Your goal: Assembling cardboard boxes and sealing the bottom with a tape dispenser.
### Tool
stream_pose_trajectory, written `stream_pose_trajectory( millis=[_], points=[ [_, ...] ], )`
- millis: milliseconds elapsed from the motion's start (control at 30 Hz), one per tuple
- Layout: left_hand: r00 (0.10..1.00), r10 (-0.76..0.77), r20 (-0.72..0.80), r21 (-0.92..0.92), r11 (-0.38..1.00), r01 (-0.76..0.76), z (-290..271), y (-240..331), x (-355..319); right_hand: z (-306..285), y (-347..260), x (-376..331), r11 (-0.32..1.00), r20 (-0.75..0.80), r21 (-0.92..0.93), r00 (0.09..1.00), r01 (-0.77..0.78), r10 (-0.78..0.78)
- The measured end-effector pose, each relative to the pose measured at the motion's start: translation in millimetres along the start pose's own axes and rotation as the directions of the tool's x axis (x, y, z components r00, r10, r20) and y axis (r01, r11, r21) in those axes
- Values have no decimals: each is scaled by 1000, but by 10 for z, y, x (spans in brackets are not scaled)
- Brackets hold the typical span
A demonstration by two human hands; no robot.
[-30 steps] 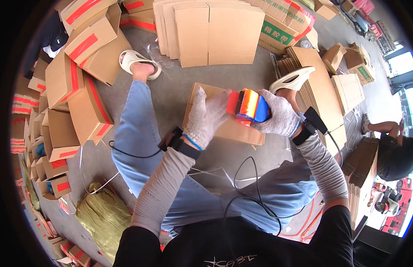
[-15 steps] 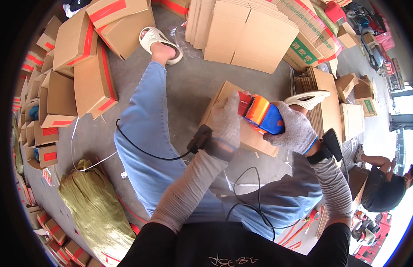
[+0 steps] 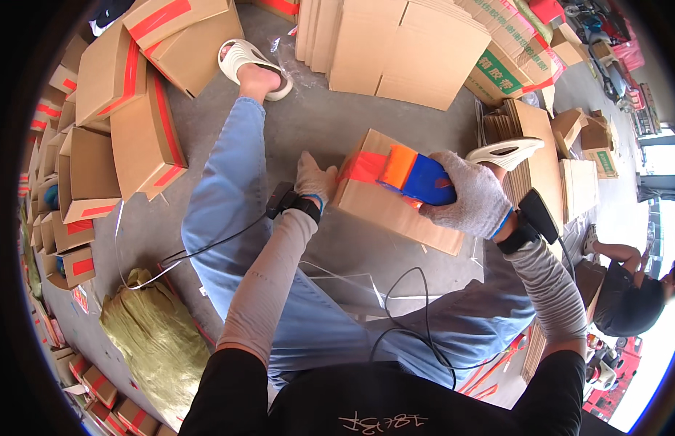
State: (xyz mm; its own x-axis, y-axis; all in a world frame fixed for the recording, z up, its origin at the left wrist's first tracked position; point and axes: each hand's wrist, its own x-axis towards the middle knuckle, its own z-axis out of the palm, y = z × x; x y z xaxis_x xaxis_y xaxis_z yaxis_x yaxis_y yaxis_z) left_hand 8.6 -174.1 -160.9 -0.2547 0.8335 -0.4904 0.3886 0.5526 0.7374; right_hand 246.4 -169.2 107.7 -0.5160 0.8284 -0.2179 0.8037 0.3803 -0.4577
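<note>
A brown cardboard box [image 3: 395,218] sits on the floor between my legs, a strip of red tape [image 3: 365,166] across its left end. My right hand [image 3: 472,195], in a grey knitted glove, is closed around a blue and orange tape dispenser [image 3: 428,178]. The dispenser's orange front rests on top of the box, at the red strip. At the box's left end is my gloved left hand [image 3: 314,179], touching the edge beside the tape with its fingers partly spread. Nothing shows in that hand; its lower fingers are hard to make out.
Taped cartons [image 3: 145,134] are piled along the left. Flattened cardboard sheets [image 3: 406,54] stand ahead, and more [image 3: 530,156] lean at the right. An olive sack [image 3: 155,338] lies at the lower left. A black cable [image 3: 424,312] loops over my legs. Another person [image 3: 632,301] crouches at far right.
My left hand has moved left, off the box top near the dispenser and to the box's left end. The dispenser has come down onto the box, and red tape now lies across that end.
</note>
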Motion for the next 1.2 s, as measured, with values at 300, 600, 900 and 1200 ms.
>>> stream_pose_trajectory(
  millis=[300, 600, 900, 1200],
  points=[
    [783, 621, -38, 569, 658, -494, 87, 969, -559, -187, -230, 587, 879, 425, -474, 888, 52, 177],
    [951, 307, 33, 531, 801, -277, -172, 1203, -799, -139, 737, -552, 910, 251, -400, 942, -111, 225],
    [837, 547, -5, 394, 771, -501, -162, 864, -560, 1496, 2270, -1290, 959, 3, 7, 959, -282, 282],
    [919, 391, 45, 296, 874, -386, -166, 1022, -567, 1386, 2280, -1047, 880, 258, -298, 856, -370, 447]
  ],
)
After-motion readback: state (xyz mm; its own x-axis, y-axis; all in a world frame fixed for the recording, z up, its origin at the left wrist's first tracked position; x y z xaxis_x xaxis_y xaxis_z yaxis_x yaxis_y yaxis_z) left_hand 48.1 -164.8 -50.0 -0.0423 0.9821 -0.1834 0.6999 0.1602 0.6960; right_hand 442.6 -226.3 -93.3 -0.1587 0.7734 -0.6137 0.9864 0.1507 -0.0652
